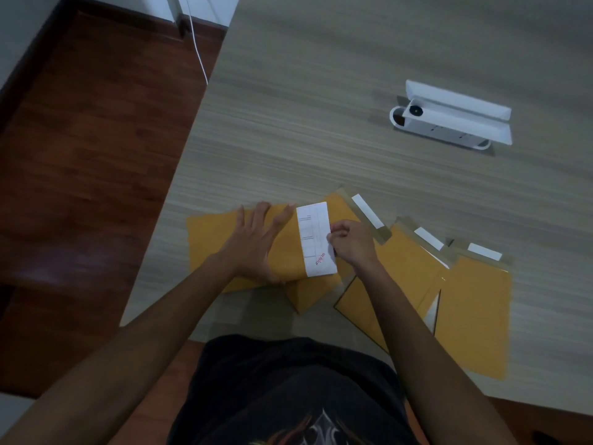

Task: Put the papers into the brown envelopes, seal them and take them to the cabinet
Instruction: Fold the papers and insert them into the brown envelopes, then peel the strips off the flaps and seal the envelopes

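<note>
A: Obs. 1. Folded paper (317, 239), white with printed lines and red lettering, sticks out of the mouth of the brown envelope (224, 239), which lies flat at the counter's near left corner. Paper is the landmark for all entries below

B: Hands?

A: Left hand (256, 239), just left of the paper, lies flat on the envelope with its fingers spread, pressing it down. Right hand (351, 240) touches the paper's right edge, its fingers (337, 234) pinching that edge

B: Handling estimate?

A: Judgement only: paper is light and limp, likely to buckle if pushed from a corner; hold it mid-edge and feed it straight. Envelope is thin, probably slides on a smooth top, so the flat palm is needed. Sealing not yet done

B: Surroundings?

A: Right of the paper, more brown envelopes (471, 303) overlap in a fan, flaps open, with white seal strips (367, 211) showing. Far right and beyond the paper, well apart, a white open box (449, 118). Counter (321, 91) is grey wood-grain laminate. Left of it, dark red-brown plank floor (90, 139) and a white cable (197, 49) running to the wall. No cabinet in view
</note>
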A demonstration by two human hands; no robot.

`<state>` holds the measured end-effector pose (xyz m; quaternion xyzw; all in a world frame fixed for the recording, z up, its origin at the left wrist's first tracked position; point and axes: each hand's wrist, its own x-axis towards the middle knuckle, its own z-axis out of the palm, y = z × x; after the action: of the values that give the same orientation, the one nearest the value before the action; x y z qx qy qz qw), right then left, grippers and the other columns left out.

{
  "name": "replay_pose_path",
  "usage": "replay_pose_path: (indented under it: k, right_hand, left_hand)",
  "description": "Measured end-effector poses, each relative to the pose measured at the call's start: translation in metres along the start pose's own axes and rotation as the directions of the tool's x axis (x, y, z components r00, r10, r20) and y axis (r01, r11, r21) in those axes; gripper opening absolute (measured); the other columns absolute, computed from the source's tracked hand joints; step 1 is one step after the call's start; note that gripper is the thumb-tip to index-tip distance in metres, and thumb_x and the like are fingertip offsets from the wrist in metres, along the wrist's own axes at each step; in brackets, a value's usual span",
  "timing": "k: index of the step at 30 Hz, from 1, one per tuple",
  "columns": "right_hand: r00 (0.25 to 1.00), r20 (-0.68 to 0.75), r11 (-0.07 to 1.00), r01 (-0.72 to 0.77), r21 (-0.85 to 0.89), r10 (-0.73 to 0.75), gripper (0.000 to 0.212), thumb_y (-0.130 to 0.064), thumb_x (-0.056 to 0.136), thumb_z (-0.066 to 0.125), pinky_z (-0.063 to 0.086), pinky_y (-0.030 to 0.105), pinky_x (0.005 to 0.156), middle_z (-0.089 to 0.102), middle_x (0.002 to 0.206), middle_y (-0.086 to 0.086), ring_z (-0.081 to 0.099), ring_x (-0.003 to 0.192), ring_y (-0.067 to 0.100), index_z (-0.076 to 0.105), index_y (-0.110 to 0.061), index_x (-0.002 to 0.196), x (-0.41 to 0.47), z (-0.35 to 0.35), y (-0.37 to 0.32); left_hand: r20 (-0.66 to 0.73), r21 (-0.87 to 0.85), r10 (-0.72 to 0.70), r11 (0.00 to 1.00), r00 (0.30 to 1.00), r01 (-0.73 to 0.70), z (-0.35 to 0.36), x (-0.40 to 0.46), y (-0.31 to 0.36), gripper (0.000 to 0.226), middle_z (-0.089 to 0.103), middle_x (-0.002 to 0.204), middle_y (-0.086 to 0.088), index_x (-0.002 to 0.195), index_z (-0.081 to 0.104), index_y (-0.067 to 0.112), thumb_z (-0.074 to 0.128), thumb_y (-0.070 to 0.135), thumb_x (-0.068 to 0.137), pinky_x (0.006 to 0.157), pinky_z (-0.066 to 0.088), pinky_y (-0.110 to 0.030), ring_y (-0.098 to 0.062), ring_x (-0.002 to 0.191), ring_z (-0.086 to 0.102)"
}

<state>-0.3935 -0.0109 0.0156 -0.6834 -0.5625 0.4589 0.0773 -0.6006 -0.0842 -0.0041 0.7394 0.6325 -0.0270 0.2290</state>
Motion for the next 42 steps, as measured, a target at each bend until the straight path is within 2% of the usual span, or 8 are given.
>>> replay_pose_path:
  k: [4,10,13,17,23,30,36,42]
  right_hand:
    - [0.996,-0.061,0.996,0.053,-0.071,-0.058,0.018,-0.008,0.087,0.061,0.044,0.021,0.076,0.065,0.093,-0.006,0.059,0.088,0.008,0.072,-0.011,0.099,-0.002,0.0,-0.006]
    - [1.0,0.003,0.997,0.015,-0.073,-0.015,0.016,-0.014,0.083,0.071,0.053,0.028,0.087,0.074,0.094,0.002,0.068,0.088,0.015,0.074,-0.013,0.098,-0.002,0.005,-0.009]
    - [1.0,-0.004,1.0,0.015,-0.004,-0.015,0.011,-0.015,0.077,0.076,0.058,0.036,0.082,0.074,0.086,0.0,0.071,0.08,0.017,0.075,-0.019,0.087,-0.005,0.011,-0.011]
    - [0.981,-0.122,0.989,0.147,-0.011,-0.147,0.018,-0.005,0.086,0.063,0.044,0.001,0.066,0.071,0.084,-0.001,0.064,0.074,0.007,0.075,-0.01,0.099,-0.019,0.018,-0.017]
    - [0.958,-0.054,0.943,0.266,-0.199,-0.282,0.026,-0.006,0.092,0.049,0.053,0.039,0.083,0.072,0.093,0.018,0.066,0.085,0.031,0.071,-0.001,0.104,-0.028,0.034,-0.022]
    - [0.951,0.038,0.93,0.308,-0.201,-0.307,0.019,-0.002,0.085,0.049,0.049,0.046,0.075,0.062,0.088,0.025,0.059,0.079,0.033,0.062,0.01,0.091,-0.024,0.034,-0.029]
    - [0.962,-0.074,0.963,0.256,-0.082,-0.262,0.025,-0.005,0.087,0.054,0.05,0.034,0.087,0.066,0.1,0.02,0.061,0.091,0.028,0.066,0.005,0.107,-0.026,0.006,-0.012]
    - [0.943,-0.257,0.977,0.213,-0.031,-0.213,0.027,-0.009,0.091,0.054,0.044,0.006,0.073,0.068,0.101,0.003,0.058,0.078,0.004,0.069,-0.012,0.114,-0.029,-0.049,0.035]
  left_hand:
    - [-0.029,0.025,0.004,1.0,1.0,-0.003,0.002,0.002,0.002,0.144,0.016,0.15,-0.022,0.151,-0.017,0.03,0.061,0.087,0.045,0.112,0.011,-0.067,-0.038,0.142,0.011]
    - [-0.085,0.054,0.036,0.998,0.996,-0.032,0.004,0.005,0.009,0.144,0.021,0.147,-0.025,0.153,-0.012,0.026,0.058,0.09,0.045,0.11,0.015,-0.067,-0.04,0.141,0.017]
    - [-0.107,0.043,0.038,0.999,0.994,-0.034,0.003,0.006,0.013,0.144,0.023,0.147,-0.026,0.154,-0.011,0.026,0.058,0.09,0.045,0.11,0.015,-0.067,-0.039,0.142,0.016]
    - [-0.11,0.053,0.018,0.999,0.994,-0.013,0.001,0.008,0.016,0.149,0.023,0.147,-0.028,0.153,-0.012,0.027,0.064,0.087,0.04,0.109,0.016,-0.068,-0.04,0.141,0.016]
    - [-0.107,0.082,-0.001,0.997,0.994,0.009,0.003,0.007,0.015,0.154,0.021,0.147,-0.03,0.15,-0.024,0.029,0.07,0.082,0.039,0.11,0.014,-0.068,-0.042,0.142,0.014]
    - [-0.078,0.059,-0.138,0.988,0.987,0.143,0.007,0.006,0.008,0.149,0.014,0.15,-0.03,0.15,-0.017,0.033,0.07,0.081,0.04,0.111,0.013,-0.067,-0.042,0.143,0.01]
    - [-0.057,-0.018,-0.315,0.949,0.947,0.315,0.011,0.013,0.011,0.142,-0.005,0.156,-0.03,0.15,-0.017,0.03,0.057,0.092,0.046,0.111,0.002,-0.068,-0.046,0.145,-0.006]
    - [-0.156,-0.076,-0.213,0.976,0.965,0.203,0.009,0.031,0.05,0.12,0.002,0.159,-0.024,0.153,0.008,0.013,0.05,0.084,0.066,0.119,0.003,-0.056,-0.037,0.148,-0.006]
